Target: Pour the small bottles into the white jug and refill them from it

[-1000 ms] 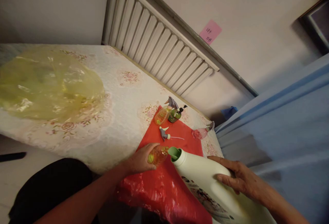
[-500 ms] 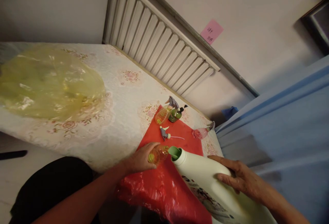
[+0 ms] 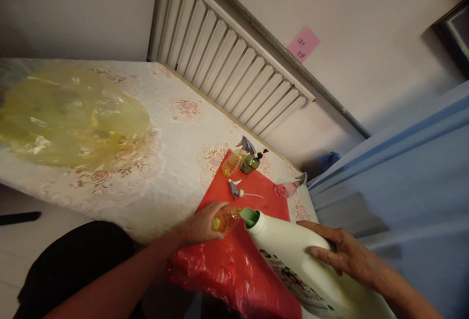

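My left hand (image 3: 205, 223) is wrapped round a clear orange-tinted spray bottle (image 3: 227, 219) without its spray head. A large pale green jug (image 3: 293, 243) lies tilted, its green spout (image 3: 249, 217) right at the bottle's mouth. Whether liquid is flowing I cannot tell. My right hand (image 3: 340, 253) grips the jug near its handle, fingers over the top. A loose grey trigger spray head (image 3: 234, 190) with a thin pink tube rests on the red plastic sheet (image 3: 264, 197), just beyond the bottle.
Behind the spray head stand a yellow-orange spray bottle (image 3: 233, 163) and a dark green bottle (image 3: 250, 163). A pink spray bottle (image 3: 286, 189) is at the right. A yellow plastic bag (image 3: 73, 118) covers the left of the flowered tablecloth (image 3: 179, 162). A radiator (image 3: 227, 60) and blue curtain (image 3: 403, 182) border the table.
Both hands, the bottle and the jug keep practically the same position. The whole view has shifted very slightly.
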